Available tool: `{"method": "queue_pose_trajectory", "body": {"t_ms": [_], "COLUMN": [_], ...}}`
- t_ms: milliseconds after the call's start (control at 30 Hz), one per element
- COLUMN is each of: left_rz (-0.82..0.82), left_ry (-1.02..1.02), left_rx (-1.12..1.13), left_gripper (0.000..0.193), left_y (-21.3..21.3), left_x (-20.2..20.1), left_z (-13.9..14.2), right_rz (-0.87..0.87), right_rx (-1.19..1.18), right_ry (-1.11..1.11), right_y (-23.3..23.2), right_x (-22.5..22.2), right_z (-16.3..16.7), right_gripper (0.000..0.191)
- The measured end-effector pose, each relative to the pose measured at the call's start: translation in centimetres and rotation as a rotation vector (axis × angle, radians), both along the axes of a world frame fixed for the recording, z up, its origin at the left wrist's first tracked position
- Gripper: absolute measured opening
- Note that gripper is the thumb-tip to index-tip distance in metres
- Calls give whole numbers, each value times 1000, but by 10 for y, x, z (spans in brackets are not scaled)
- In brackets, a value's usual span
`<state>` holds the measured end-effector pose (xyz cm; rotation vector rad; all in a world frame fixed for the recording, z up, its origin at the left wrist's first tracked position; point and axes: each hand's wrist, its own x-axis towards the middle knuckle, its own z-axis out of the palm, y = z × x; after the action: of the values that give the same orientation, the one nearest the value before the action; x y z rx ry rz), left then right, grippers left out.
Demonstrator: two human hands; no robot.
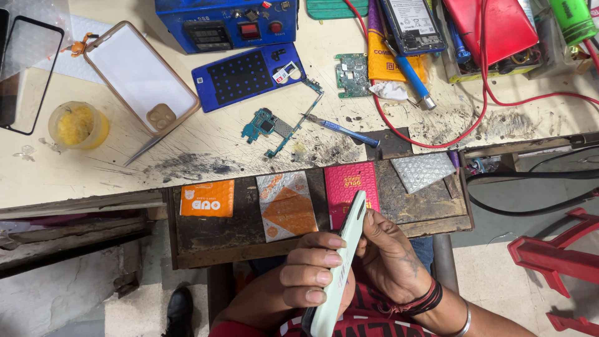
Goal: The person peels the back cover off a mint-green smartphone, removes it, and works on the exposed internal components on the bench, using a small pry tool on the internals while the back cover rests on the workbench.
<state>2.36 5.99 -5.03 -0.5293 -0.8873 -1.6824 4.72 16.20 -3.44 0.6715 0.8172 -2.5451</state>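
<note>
Currently both hands are gripping a pale green phone [340, 268] edge-on over the lap: the left hand [309, 274] is wrapping its side, the right hand [390, 253] is pinching its upper edge. Apparently it is closed, while loose circuit boards [265, 126] are lying on the bench [187, 150].

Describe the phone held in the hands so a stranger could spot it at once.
Start at the worn workbench and drop below its front edge, where the dark pull-out shelf carries coloured packets. Just under it, the left hand and right hand grip a pale mint-green phone edge-on. Unlike the opened phones and loose boards on the bench, it is off the surface and cased.
</note>
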Motion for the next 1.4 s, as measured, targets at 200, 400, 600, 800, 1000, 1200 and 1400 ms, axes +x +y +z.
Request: {"method": "queue_pose_trajectory", "body": {"t_ms": [200,400,600,800,1000,1200,1400], "left_rz": [23,31,60,53,34,8,-111], "left_ry": [17,54,87,144,89,52,-455], "left_rx": [19,4,3,21,45,40,-57], "left_gripper": [26,29,26,24,28,28,27], "left_y": [4,3,4,6,2,1,-22], "left_x": [-2,-3,-5,-7,-7,-5,12], "left_z": [-4,-5,-6,-8,-7,3,38], "right_rz": [7,14,37,38,42,66,145], "right_rx": [-2,30,47,53,89,67,538], "right_ry": [21,13,17,4,11,-20,265], "right_y": [-1,-1,-1,-1,0,5,13], "right_x": [-1,-3,-4,-6,-7,-7,-9], "right_z": [2,5,5,4,10,5,-3], "right_gripper": [21,22,24,23,24,24,24]}}
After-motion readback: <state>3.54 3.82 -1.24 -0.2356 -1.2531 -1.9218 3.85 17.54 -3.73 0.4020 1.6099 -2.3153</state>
